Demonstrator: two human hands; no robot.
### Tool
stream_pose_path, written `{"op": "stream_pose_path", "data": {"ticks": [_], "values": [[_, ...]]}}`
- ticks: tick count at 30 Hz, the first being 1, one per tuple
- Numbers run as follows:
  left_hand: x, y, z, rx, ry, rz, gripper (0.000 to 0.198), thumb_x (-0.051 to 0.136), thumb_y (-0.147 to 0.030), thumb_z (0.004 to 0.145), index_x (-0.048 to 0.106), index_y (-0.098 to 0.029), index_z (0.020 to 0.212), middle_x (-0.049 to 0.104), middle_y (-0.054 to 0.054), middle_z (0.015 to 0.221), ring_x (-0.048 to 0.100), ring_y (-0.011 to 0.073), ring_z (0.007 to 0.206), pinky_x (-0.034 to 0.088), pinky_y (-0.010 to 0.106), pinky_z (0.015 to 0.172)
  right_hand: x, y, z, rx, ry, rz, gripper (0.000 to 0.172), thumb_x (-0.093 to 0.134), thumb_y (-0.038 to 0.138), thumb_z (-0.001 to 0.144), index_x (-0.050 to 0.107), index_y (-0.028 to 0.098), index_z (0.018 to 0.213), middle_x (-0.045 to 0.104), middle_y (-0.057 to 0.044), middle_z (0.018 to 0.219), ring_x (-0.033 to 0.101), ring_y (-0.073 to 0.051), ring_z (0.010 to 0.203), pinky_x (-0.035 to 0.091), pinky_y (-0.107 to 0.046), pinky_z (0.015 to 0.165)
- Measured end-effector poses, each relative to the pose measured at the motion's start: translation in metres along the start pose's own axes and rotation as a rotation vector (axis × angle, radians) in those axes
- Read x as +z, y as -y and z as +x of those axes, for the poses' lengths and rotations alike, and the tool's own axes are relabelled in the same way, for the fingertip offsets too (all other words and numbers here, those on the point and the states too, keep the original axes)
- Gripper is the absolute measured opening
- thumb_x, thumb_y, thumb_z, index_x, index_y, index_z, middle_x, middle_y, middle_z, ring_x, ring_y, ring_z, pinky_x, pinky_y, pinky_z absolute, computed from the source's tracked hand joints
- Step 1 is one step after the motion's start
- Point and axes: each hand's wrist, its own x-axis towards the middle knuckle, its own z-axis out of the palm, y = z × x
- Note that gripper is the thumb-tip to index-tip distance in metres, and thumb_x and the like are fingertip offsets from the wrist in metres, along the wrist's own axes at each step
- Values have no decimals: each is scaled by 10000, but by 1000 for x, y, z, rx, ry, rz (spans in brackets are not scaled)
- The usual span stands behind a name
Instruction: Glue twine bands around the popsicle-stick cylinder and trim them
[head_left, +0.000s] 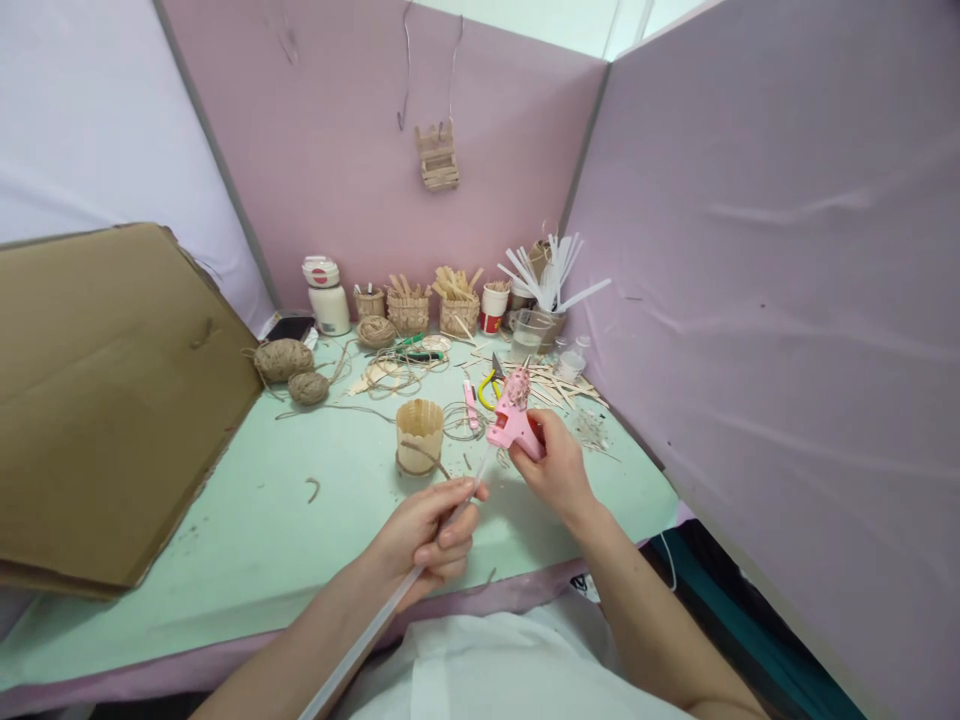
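A pink glue gun (513, 422) is gripped by its handle in my right hand (559, 468), its nozzle pointing away from me. My left hand (435, 535) is closed around a long translucent glue stick (375, 626), whose far end meets the back of the gun. Whether the tip sits inside the gun, I cannot tell. Just beyond my left hand stands a small wooden cup (420, 440) with a scalloped rim and brown twine around it. A pink cutter (471, 405) and yellow-handled pliers (491, 385) lie past the gun.
A large cardboard sheet (112, 400) leans at the left. Balls of twine (283, 360), a white bottle (328, 300), baskets of wooden sticks (458, 312) and a container of glue sticks (551, 285) stand along the back. Loose sticks (559, 385) are scattered at the right. A small wooden piece (438, 160) hangs above.
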Motion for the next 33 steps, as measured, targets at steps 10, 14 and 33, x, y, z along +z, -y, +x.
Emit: {"op": "stream_pose_path", "data": {"ticks": [10, 14, 33], "values": [[-7, -5, -4, -34, 58, -59, 166, 467, -256, 922, 554, -156, 822, 320, -100, 418, 49, 14, 304, 67, 134, 303, 2, 8, -5, -36, 18, 36, 274, 545, 197, 786, 498, 216, 1055, 611, -54, 897, 584, -197, 756, 465, -317, 656], [-9, -7, -6, -4, 34, -23, 168, 485, -271, 916, 562, -151, 827, 319, -102, 424, 52, 11, 307, 66, 132, 301, 7, 9, -7, -42, 23, 57, 254, 544, 212, 808, 491, 210, 1055, 608, -53, 889, 583, -192, 752, 459, -306, 644], [-4, 1, -10, 454, -242, 588, 566, 659, -345, 800, 399, -278, 1299, 550, -59, 772, 391, 13, 380, 287, 164, 376, 12, 20, -15, -95, 35, 56, 267, 535, 169, 802, 472, 217, 1057, 587, -57, 931, 583, -182, 744, 473, -295, 631]]}}
